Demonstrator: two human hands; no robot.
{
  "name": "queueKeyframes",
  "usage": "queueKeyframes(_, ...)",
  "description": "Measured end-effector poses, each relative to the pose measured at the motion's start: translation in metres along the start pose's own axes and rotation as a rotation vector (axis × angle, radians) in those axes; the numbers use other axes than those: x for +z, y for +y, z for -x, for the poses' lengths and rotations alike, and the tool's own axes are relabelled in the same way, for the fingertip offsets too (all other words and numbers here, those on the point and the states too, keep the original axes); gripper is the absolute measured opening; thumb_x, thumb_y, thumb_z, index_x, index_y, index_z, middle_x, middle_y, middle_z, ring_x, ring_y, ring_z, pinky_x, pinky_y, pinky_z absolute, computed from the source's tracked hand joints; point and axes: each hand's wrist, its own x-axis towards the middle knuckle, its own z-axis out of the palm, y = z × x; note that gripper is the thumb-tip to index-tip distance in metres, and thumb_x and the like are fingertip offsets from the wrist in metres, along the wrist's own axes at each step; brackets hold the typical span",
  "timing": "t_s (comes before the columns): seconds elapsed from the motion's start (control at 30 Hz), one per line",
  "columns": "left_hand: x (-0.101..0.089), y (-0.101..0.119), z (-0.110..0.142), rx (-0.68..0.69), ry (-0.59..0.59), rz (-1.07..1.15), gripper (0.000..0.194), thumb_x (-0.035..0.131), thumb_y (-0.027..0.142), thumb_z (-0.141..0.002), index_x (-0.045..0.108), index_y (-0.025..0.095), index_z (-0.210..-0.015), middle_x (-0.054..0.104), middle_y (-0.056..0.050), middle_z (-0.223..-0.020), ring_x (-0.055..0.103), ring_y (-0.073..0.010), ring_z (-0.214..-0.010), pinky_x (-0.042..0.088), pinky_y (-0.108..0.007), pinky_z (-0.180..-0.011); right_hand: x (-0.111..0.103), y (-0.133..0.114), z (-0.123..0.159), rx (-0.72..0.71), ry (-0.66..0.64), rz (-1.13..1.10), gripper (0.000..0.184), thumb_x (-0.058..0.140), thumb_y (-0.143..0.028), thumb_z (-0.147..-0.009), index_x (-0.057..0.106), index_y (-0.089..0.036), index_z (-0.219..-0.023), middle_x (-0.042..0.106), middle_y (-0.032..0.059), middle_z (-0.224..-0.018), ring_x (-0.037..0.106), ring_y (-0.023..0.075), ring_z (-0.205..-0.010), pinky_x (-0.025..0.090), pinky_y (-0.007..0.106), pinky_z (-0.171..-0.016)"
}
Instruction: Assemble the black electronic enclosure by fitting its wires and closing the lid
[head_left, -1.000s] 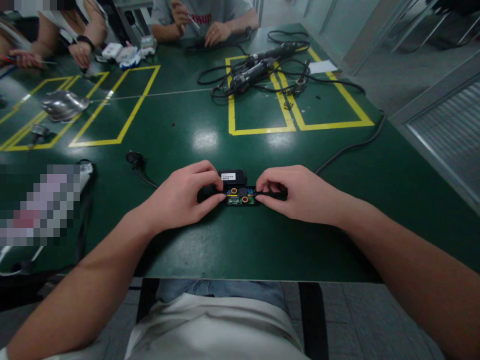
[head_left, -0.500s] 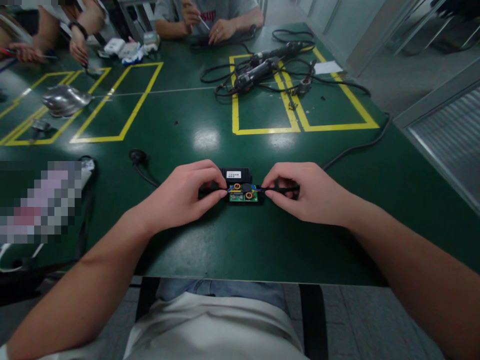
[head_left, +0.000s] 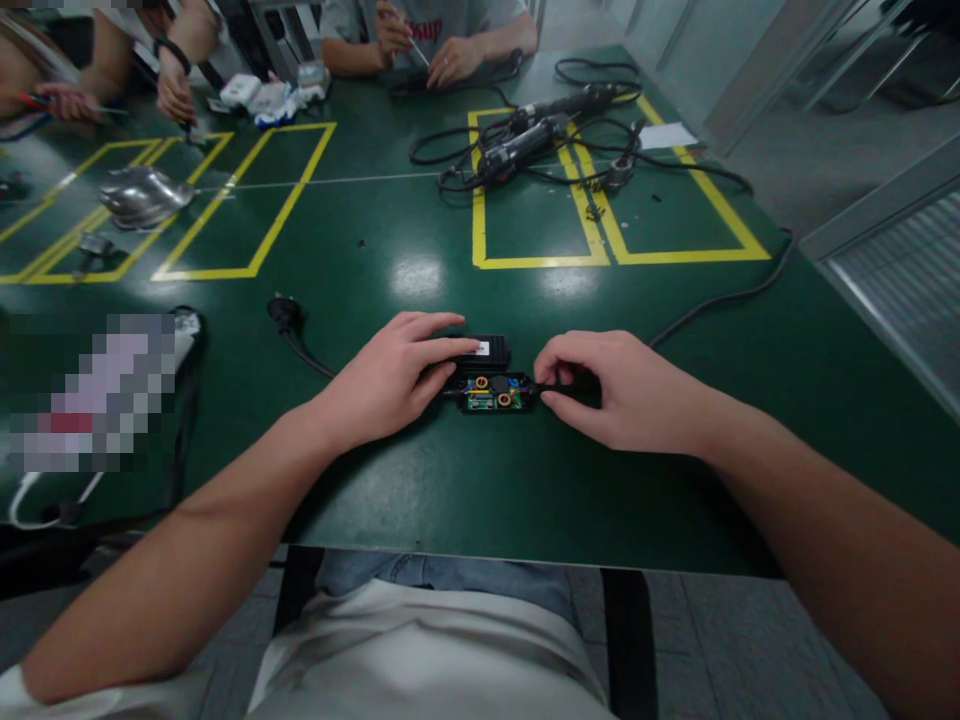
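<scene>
A small green circuit board (head_left: pixel 491 393) with copper-wound coils sits in an open black case half (head_left: pixel 517 408) in front of me. Just behind it lies the black case cover (head_left: pixel 499 352) with a white label. My left hand (head_left: pixel 401 375) reaches over the cover, its fingers stretched and spread, the index fingertip at the label; whether the thumb touches anything is hard to see. On the other side, my right hand (head_left: pixel 611 390) pinches the black cable (head_left: pixel 551 388) where it enters the case. Another cable, ending in a black plug (head_left: pixel 285 314), runs under my left hand.
Several power-tool-like black handles (head_left: pixel 517 150) with coiled cords lie within yellow tape outlines (head_left: pixel 540 263). A shiny metal piece (head_left: pixel 142 196) and white packets (head_left: pixel 274 100) are at the left. Co-workers' hands (head_left: pixel 454 62) work across the table. A blurred-out item (head_left: pixel 105 380) lies nearby.
My left hand has let go of the left-side cable and moved onto the cover, its fingers spreading. The circuit board now sits down inside the case half; my right hand still pinches its cable.
</scene>
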Motion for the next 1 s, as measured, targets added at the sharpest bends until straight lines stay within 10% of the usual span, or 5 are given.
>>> queueKeyframes(0.33,-0.012,0.012,0.003,0.054,0.065,0.082,0.04,0.058,0.034,-0.113,0.075,0.02,-0.145,0.076,-0.014,-0.139,0.072,-0.0274,-0.125,0.058,-0.044,-0.113,-0.001,0.001,-0.003,0.022,-0.035,-0.024,0.009,0.067,-0.022,-0.084,0.059,-0.024,-0.086,0.065,0.0002,-0.077,0.057,0.0176,-0.068,0.041,0.031,-0.066)
queueKeyframes(0.57,-0.014,0.016,0.004,0.136,-0.171,0.134,0.036,0.061,0.03,-0.11,0.079,0.026,-0.142,0.078,-0.011,-0.133,0.072,-0.0254,-0.118,0.059,-0.042,-0.11,-0.001,0.0,-0.003,0.036,-0.055,-0.06,0.012,0.067,-0.019,-0.081,0.057,-0.025,-0.086,0.063,-0.0005,-0.078,0.056,0.0177,-0.07,0.042,0.031,-0.067)
queueKeyframes(1.0,-0.009,0.022,0.003,-0.086,-0.034,0.159,0.039,0.059,0.034,-0.11,0.069,0.019,-0.144,0.08,-0.011,-0.126,0.075,-0.0252,-0.108,0.06,-0.041,-0.103,0.0,0.001,-0.001,0.027,-0.039,-0.035,0.009,0.066,-0.021,-0.086,0.058,-0.025,-0.087,0.064,0.0002,-0.078,0.057,0.0179,-0.069,0.042,0.031,-0.066)
